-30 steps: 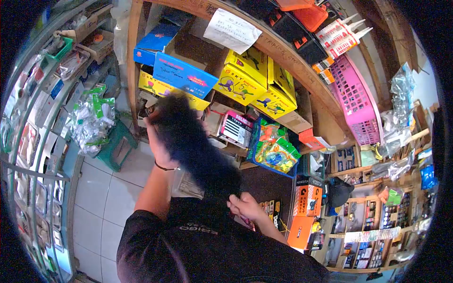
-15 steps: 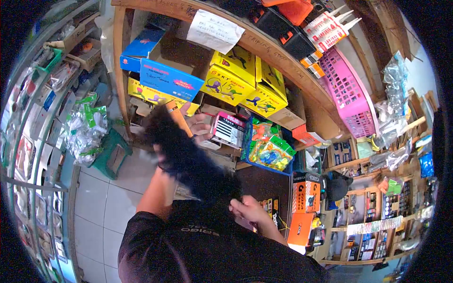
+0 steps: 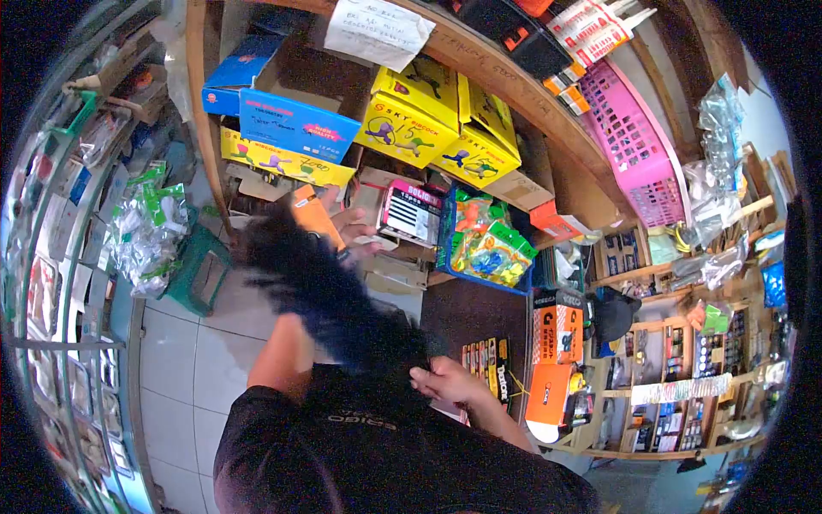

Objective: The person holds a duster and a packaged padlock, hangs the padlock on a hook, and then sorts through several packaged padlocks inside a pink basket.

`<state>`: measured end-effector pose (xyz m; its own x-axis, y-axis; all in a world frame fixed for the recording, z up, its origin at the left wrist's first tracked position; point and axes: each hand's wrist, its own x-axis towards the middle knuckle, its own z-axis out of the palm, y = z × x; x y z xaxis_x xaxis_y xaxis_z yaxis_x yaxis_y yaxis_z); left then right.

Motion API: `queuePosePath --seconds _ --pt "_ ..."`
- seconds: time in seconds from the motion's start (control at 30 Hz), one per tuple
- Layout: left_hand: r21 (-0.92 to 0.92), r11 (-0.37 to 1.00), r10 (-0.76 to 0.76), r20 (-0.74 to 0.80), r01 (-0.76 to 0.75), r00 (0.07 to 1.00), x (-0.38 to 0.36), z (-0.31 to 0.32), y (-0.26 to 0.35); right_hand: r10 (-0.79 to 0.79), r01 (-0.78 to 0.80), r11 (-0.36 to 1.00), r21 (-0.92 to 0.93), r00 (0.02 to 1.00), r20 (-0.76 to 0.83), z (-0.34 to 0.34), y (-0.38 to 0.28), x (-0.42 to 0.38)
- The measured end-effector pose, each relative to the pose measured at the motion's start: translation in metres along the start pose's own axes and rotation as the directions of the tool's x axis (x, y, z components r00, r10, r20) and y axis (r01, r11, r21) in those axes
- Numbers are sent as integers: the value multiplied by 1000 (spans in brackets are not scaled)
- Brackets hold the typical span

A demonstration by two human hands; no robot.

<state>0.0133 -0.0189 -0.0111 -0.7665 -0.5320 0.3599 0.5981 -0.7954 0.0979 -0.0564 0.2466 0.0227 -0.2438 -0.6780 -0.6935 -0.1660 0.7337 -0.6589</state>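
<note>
A dark, fluffy feather duster (image 3: 330,274), blurred by motion, stretches diagonally in front of my body. My right hand (image 3: 447,381) is closed around its lower end. Beyond the duster, my left hand (image 3: 353,230) has its fingers at the side of a small orange box (image 3: 317,216) and seems to grip it; the duster hides the palm and thumb. Just right of those fingers, a pink-and-white box (image 3: 411,212) with black stripes sits on the shelf. A blue basket (image 3: 488,278) of bagged colourful goods stands beside it.
Yellow boxes (image 3: 413,120) and a blue open box (image 3: 291,127) fill the shelf above my hands. A pink basket (image 3: 629,141) stands at upper right. Left are a green stool (image 3: 199,272), bagged goods (image 3: 150,227) and a glass display case (image 3: 73,377). Orange boxes (image 3: 548,398) stand right.
The view has shifted slightly, so the shelf sits further left and higher. The duster's fluffy end has moved a little down and left; both hands keep their holds.
</note>
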Motion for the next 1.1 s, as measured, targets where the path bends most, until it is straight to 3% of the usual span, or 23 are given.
queuePosePath --seconds 0.03,0.1,0.13,0.17,0.23,0.27,0.3,0.37,0.4,0.5,0.57,0.6,0.63,0.73,0.83,0.9,0.97,1.03,1.1 --pt "-86 996 -3 63 9 998 3 -3 -1 4 -4 1000 7 1000 -6 1 -1 -2" --pt "-6 997 71 4 -71 997 -8 20 -7 47 -19 978 206 990 -132 0 -4 -3" --pt "-17 981 174 -349 -192 921 -1 34 -4 78 -18 926 378 986 -146 2 3 -1" --pt "105 984 178 -444 -146 878 -5 13 -9 73 -11 924 381 986 -147 8 6 -4" --pt "-131 981 116 -174 -140 978 -4 26 -11 158 -152 987 51 976 -151 12 6 -7" --pt "-173 978 -131 -50 121 990 -5 -17 -16 127 -117 988 98 987 -96 13 0 -12" --pt "-135 983 -118 57 125 991 0 -26 -15 81 -70 980 184 995 -51 13 5 -12" --pt "-115 989 -83 108 95 991 -3 7 -7 6 24 902 431 998 -68 13 31 -1" --pt "-37 994 86 -261 -99 962 -2 26 -4 -3 34 903 428 997 -72 13 23 0" --pt "34 995 98 -297 -92 950 -2 22 -1 66 19 879 476 985 -160 17 1 -6" --pt "-66 998 14 -12 -15 1000 -9 13 -3 5 3 947 320 1000 -24 19 -5 -6" --pt "47 998 -29 -7 29 1000 -1 7 -2 -22 20 932 361 1000 1 21 -1 -1" --pt "43 999 -24 -3 24 1000 -2 3 -1 -22 21 935 355 1000 -1 21 2 1" --pt "-11 999 -50 -37 50 998 -6 5 2 1 19 894 449 999 -46 17 -3 0" --pt "-5 993 108 -372 -118 922 3 6 -1 53 32 870 493 986 -156 20 -7 -1" --pt "-34 994 85 -318 -101 944 6 8 -7 30 28 895 445 992 -122 21 -5 -5" --pt "16 1000 -19 89 17 996 6 7 -14 11 23 919 394 996 -85 20 -1 -8" --pt "19 984 -175 -7 175 985 19 -21 -18 11 32 946 322 991 -132 19 2 -10" --pt "-115 985 -114 92 125 989 13 0 -23 33 27 940 339 985 -170 16 -6 -13"
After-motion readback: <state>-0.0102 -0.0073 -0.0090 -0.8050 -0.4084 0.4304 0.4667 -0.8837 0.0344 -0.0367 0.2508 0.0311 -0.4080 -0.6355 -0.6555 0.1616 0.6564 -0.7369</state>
